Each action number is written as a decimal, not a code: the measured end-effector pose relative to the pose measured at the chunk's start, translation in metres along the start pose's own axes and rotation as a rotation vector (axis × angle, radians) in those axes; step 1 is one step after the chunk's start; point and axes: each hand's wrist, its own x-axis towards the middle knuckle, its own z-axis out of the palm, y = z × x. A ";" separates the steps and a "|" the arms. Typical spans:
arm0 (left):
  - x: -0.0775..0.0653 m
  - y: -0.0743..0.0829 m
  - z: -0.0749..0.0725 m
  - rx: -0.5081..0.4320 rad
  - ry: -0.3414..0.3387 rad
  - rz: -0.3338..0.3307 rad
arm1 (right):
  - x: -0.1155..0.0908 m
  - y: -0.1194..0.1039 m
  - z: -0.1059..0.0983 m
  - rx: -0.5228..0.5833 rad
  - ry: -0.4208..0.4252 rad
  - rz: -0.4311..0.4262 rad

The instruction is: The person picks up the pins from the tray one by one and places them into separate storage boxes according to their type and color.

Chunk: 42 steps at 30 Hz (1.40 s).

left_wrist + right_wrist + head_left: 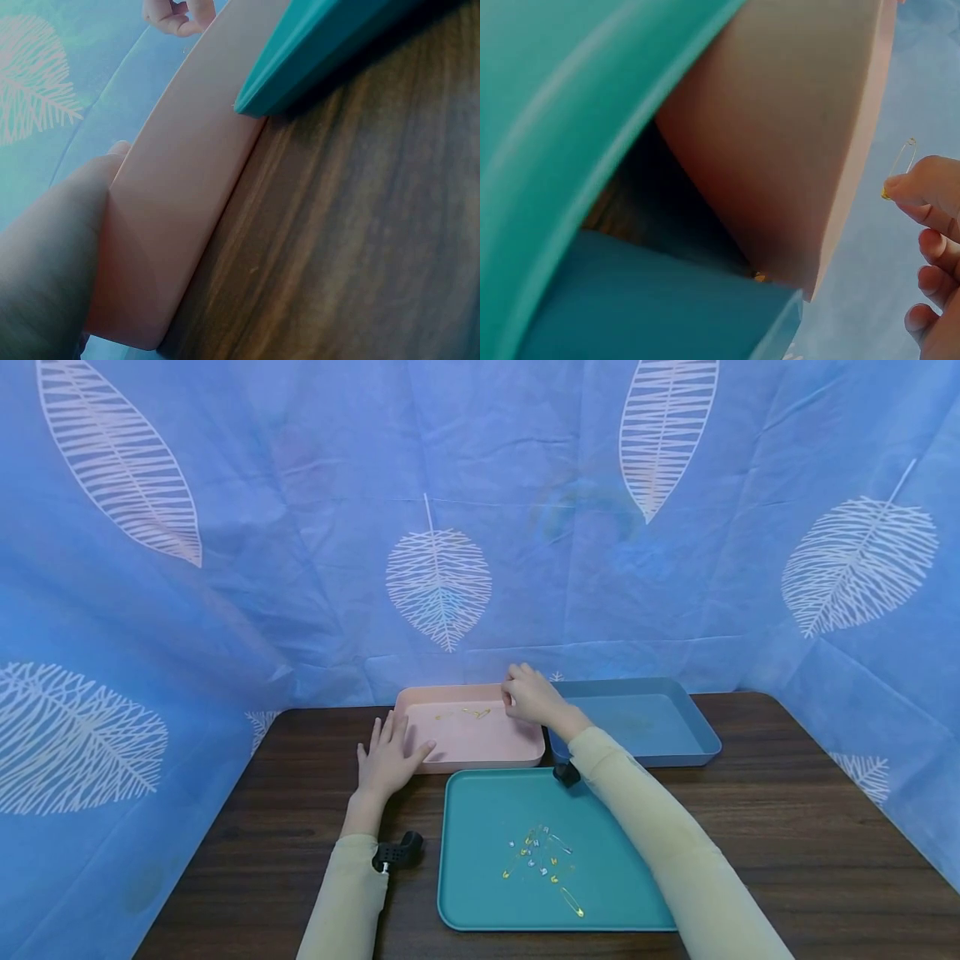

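Between thumb and forefinger my right hand pinches a gold safety pin, which shows in the right wrist view. That hand is over the right end of the pink tray, where a few gold safety pins lie. My left hand rests at the tray's left end with fingers spread and the thumb over the near rim. In the left wrist view, the hand lies against the pink wall. Gold and silver safety pins are scattered on the teal tray in front.
A blue tray stands to the right of the pink one, partly behind my right forearm. The dark wooden table carries all three trays. A blue cloth with white leaf prints hangs behind the table.
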 end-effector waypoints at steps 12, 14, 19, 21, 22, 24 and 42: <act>0.000 0.001 -0.003 0.004 -0.012 -0.005 | 0.018 0.003 0.001 0.014 -0.046 0.057; 0.000 0.001 -0.003 0.004 -0.009 -0.002 | 0.021 0.004 0.001 0.015 -0.059 0.073; 0.000 0.001 -0.003 0.001 -0.006 -0.004 | 0.025 0.008 0.003 0.007 -0.093 0.113; 0.000 0.001 -0.002 0.002 -0.007 -0.005 | 0.026 0.008 0.003 0.008 -0.101 0.122; 0.000 0.001 -0.002 0.004 -0.007 -0.005 | 0.027 0.008 0.003 0.013 -0.105 0.127; -0.001 0.001 -0.002 0.006 -0.006 -0.005 | 0.027 0.009 0.004 0.021 -0.110 0.136; -0.001 0.002 -0.003 -0.007 0.011 0.004 | 0.033 0.010 0.008 0.027 -0.102 0.202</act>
